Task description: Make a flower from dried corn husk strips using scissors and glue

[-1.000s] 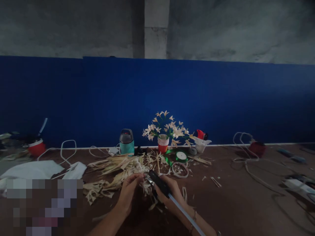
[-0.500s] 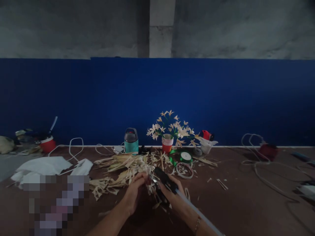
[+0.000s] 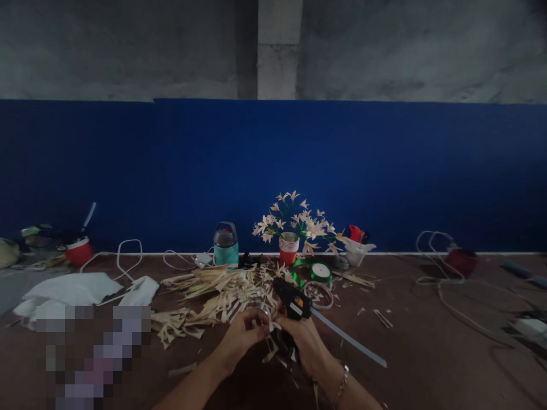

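Observation:
My right hand [image 3: 308, 341] is wrapped round a black glue gun [image 3: 291, 298], its nozzle pointing up and to the left. A long translucent glue stick [image 3: 350, 336] sticks out of the gun's back end. Close beside it, my left hand [image 3: 244, 331] is closed in a pinch. A small pale strip [image 3: 274, 326], like dried husk, shows between the fingertips of both hands. What else the left fingers hold is hidden. Just beyond the hands lies a heap of dried husk strips [image 3: 213, 282].
Pale husk flowers [image 3: 314, 228] on green stems stand in red paper cups [image 3: 289, 250] behind the heap. Nearby are a green ribbon roll [image 3: 320, 272], a clear tape ring [image 3: 319, 295] and a teal-and-grey bottle [image 3: 226, 245]. White bags [image 3: 72, 289] lie left; cables [image 3: 453, 307] run at right.
The glue gun has swung so that its nozzle points away and its glue stick lies clear of my right forearm. My hands have come closer together, at the pale strip.

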The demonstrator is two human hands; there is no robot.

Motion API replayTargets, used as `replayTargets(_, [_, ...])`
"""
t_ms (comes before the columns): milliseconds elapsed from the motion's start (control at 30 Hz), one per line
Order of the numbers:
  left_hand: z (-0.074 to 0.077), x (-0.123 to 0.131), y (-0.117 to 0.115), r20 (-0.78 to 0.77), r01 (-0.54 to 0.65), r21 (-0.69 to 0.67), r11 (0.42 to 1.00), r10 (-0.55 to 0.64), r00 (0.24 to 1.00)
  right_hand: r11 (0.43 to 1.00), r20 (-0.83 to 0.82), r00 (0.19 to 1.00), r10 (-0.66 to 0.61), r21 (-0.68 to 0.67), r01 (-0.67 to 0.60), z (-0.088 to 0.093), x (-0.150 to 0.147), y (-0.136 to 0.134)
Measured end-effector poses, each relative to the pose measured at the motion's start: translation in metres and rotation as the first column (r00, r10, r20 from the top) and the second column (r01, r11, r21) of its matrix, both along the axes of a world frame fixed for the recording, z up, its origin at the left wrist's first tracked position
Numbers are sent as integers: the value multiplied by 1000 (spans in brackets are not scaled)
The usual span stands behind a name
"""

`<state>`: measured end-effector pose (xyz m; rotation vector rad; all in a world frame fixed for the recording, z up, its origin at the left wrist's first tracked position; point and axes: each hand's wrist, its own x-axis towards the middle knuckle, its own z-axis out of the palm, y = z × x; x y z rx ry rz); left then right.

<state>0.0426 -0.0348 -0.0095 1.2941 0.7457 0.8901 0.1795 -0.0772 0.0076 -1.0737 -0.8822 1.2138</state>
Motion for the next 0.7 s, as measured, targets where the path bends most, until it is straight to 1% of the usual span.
replayTargets(100, [-5, -2, 4, -63, -93, 130, 987, 102, 993, 998, 57, 996, -63, 2, 63, 4, 0, 1])
replayTargets(167, [-6, -4, 6, -92, -139, 259, 956, 168, 982, 997, 76, 994, -80, -8, 80, 5, -1, 2])
replayTargets(233, [-5, -5, 8, -108, -143, 385, 912, 199, 974, 996, 91, 992, -83, -22, 85, 5, -2, 1])
replayTargets(300, [-3, -6, 9, -117, -137, 455, 880, 212, 970, 995, 98, 991, -94, -24, 97, 5, -3, 1])
replayTargets(500, [4, -7, 7, -167, -130, 572, 810, 270, 948, 991, 103, 986, -130, 8, 130, 5, -4, 1])
replayTargets(533, [4, -7, 6, -164, -131, 578, 805, 272, 948, 991, 103, 985, -136, 16, 135, 4, -4, 2])
replayTargets(600, [4, -7, 6, -139, -141, 553, 821, 257, 956, 990, 105, 984, -142, 15, 142, 3, -4, 3])
replayTargets(700, [2, -5, 7, -77, -154, 441, 884, 208, 975, 990, 95, 985, -142, -6, 143, 2, -5, 2])
